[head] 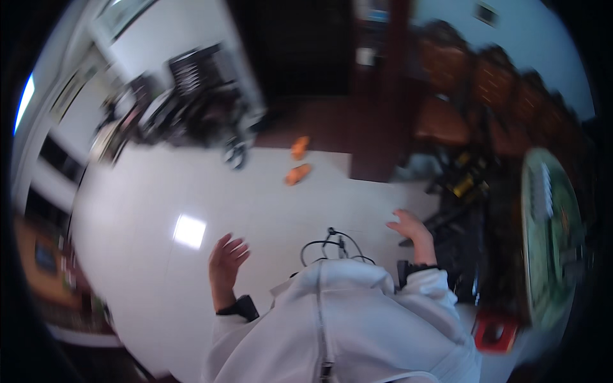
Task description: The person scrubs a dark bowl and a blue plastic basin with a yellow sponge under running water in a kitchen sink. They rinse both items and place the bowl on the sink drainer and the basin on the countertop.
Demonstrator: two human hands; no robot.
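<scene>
Both hands hang in the air over a pale tiled floor (pixel 258 201), with nothing in them. My left hand (pixel 226 262) is at the lower left, fingers apart and slightly bent. My right hand (pixel 409 226) reaches out at the right, its fingers spread, nearest to dark furniture beside it. A black strap or band circles each wrist. Between the hands, a looped black cable (pixel 335 244) shows just past the front of my white zipped jacket (pixel 330 306). A pair of orange slippers (pixel 300 160) lies on the floor ahead.
Brown-backed wooden chairs (pixel 443 62) line the right wall. A round green tabletop (pixel 548 239) stands at the right, above a red plastic stool (pixel 495 333). Blurred dark items (pixel 191 105) are piled by the left wall, near grey slippers (pixel 234 153). A dark doorway (pixel 306 48) is ahead.
</scene>
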